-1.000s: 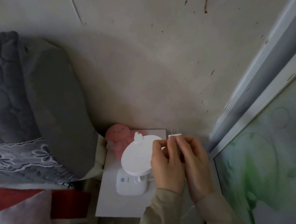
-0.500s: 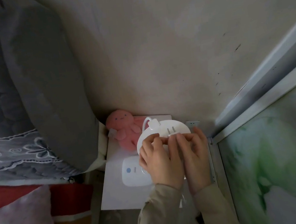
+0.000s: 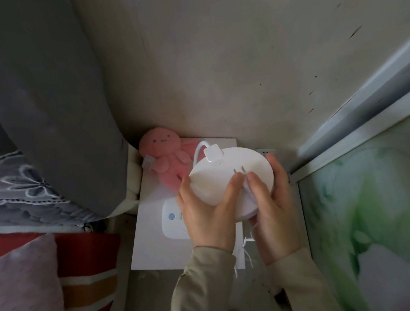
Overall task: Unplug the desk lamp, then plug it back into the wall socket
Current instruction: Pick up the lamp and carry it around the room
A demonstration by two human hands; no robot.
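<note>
Down in the corner, both hands meet over the desk lamp's round white head (image 3: 230, 175). The left hand (image 3: 206, 212) and the right hand (image 3: 271, 214) pinch a white plug (image 3: 244, 184) between their fingertips, so each is closed on it; its 2 metal prongs (image 3: 239, 170) stick up free in front of the lamp head, not in any socket. A thin white cord (image 3: 245, 249) trails down between the wrists. Both sleeves are beige.

Behind the right hand's fingers, low on the wall, a corner of the white wall socket (image 3: 267, 151) shows, near the plug but apart from it.

The lamp's white neck (image 3: 199, 149) curves up into a square joint at the back of the head, where a small ring of dots is punched. Its base (image 3: 172, 221) sits on the white bench (image 3: 153, 243) and carries a blue round button with a bit of grey lettering beside it, too small and half covered to read.

A pink plush toy (image 3: 165, 158) with a dotted face leans against the wall at the back of the bench, just beside the lamp; a white tag on its side is unreadable. A grey pillow (image 3: 49, 110) stands to the left, with a pink cushion (image 3: 21, 297) below it.
</note>
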